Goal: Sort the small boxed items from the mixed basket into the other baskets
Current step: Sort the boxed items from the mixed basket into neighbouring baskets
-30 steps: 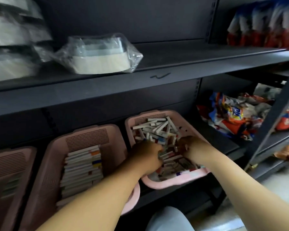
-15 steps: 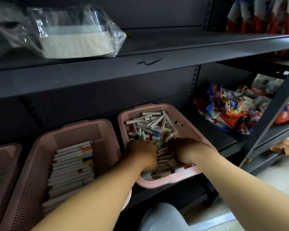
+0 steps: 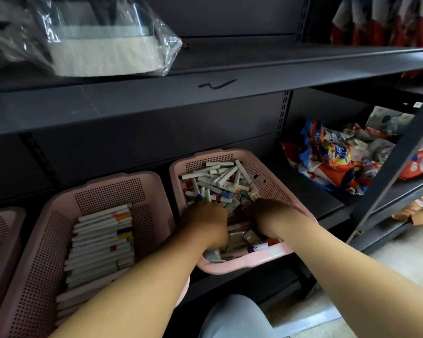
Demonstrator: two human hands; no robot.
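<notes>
Shelf [image 3: 315, 191]: we see a dark metal lower shelf carrying three pink perforated baskets side by side.
Mixed basket [image 3: 266, 184]: we find it rightmost of the three, with both forearms reaching over its near rim.
Small boxes [image 3: 217, 181]: long, thin white cartons with coloured ends lie jumbled at all angles inside the mixed basket, heaped toward its far wall.
Left grip [image 3: 205, 222]: the left hand sits knuckles up in the middle of the jumble. Its fingers bend down among the cartons and are hidden, so we cannot tell whether it grasps anything.
Right grip [image 3: 271, 213]: the right hand lies just beside the left one, near the basket's right wall. Its fingers are buried the same way, so we cannot tell here either.
Middle basket [image 3: 108, 193]: it stands just left of the mixed basket, and the left forearm crosses its near right corner.
Sorted cartons [image 3: 100, 240]: they lie flat in one neat parallel row inside the middle basket, coloured ends to the right.
Left basket [image 3: 0, 230]: the frame edge cuts it off, and its contents are too dim for us to read.
Upper shelf [image 3: 254, 76]: it holds a plastic-wrapped package [image 3: 103, 50] at its left end.
Bags [image 3: 332, 162]: colourful crumpled packets are piled on the shelving to the right, well apart from the baskets.
Knee [image 3: 232, 315]: clad in light grey cloth, it shows below the mixed basket.
</notes>
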